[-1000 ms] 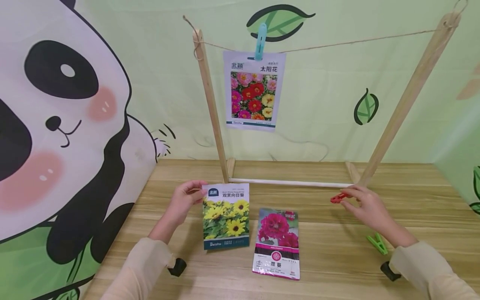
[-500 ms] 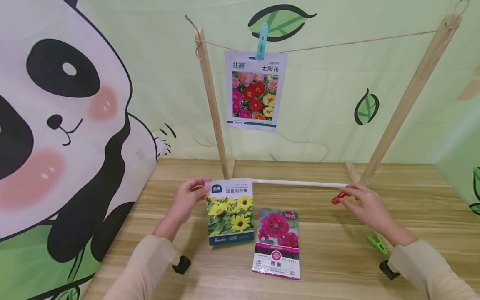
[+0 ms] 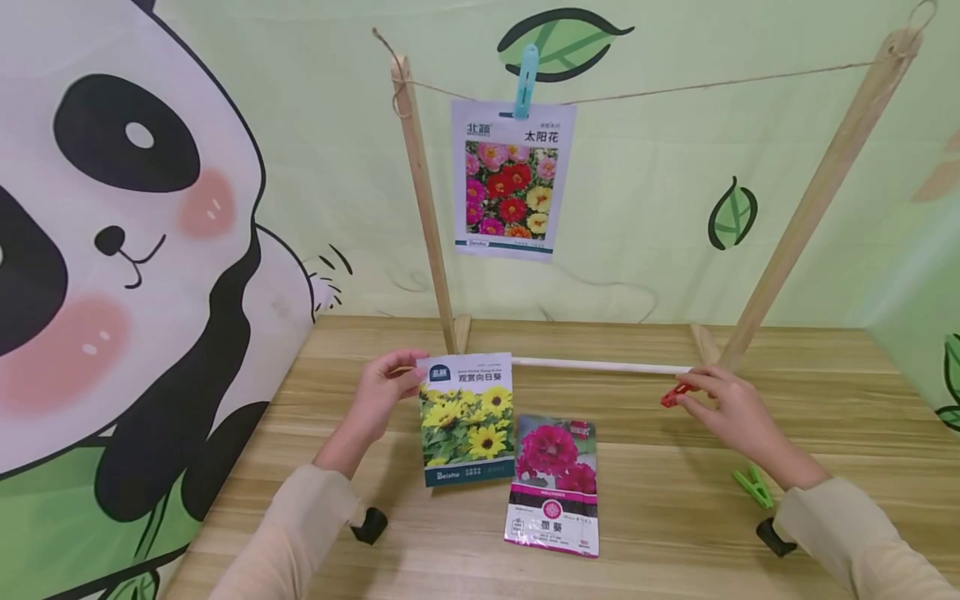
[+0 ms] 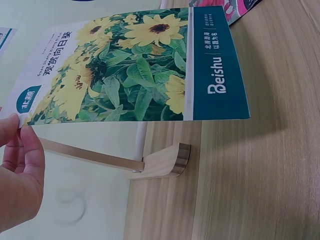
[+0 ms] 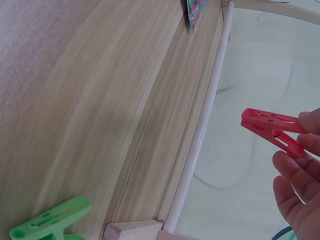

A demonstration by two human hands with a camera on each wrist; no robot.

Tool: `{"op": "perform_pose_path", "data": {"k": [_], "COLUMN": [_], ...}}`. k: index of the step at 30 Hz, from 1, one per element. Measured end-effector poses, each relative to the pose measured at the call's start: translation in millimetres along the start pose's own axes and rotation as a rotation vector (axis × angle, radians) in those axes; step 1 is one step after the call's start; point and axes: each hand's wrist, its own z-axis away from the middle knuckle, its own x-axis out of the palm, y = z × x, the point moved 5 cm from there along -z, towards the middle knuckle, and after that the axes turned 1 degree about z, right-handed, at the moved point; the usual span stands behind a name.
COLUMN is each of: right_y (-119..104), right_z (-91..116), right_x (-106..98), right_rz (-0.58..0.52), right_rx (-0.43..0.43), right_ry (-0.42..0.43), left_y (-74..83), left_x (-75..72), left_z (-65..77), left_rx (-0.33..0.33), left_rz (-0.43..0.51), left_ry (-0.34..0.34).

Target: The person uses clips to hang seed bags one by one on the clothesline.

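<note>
Sunflower packet (image 3: pixel 468 423), left hand (image 3: pixel 381 393) pinching upper-left corner, long axis toward worktop (image 3: pixel 660 500) back edge; right hand (image 3: pixel 731 412), well apart, pinching red peg (image 3: pixel 674 396).

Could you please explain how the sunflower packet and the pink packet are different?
Hold: the left hand grips the sunflower packet by a top corner; no hand touches the pink packet.
Pose: the sunflower packet is raised above the table; the pink packet lies on it.
Look: the sunflower packet has yellow flowers above a dark teal band; the pink packet has magenta flowers.
Both show flowers and printed text.
</note>
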Motion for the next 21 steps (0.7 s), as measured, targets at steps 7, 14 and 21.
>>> {"op": "perform_pose_path", "data": {"k": [7,14,21], "right_y": [-1.7,-2.9,-7.0], "right_z": [-1.0,-2.2,-5.6], "right_x": [-0.5,-1.8,-6.2], "right_rz": [-0.005,-0.004,-0.004], "right_rx": [0.006,0.016,-0.006], "right_ry": [-0.008,-0.012,0.011], "left_y": [-0.4,0.0,2.6], "left_x": [1.6,3.0,7.5], "left_z": [-1.1,-2.1,-2.8], "left_rx": [-0.005,-0.008,-0.014], "left_rz": [0.010,0.005,0.011], "left_ry": [0.005,0.008,0.006]}}
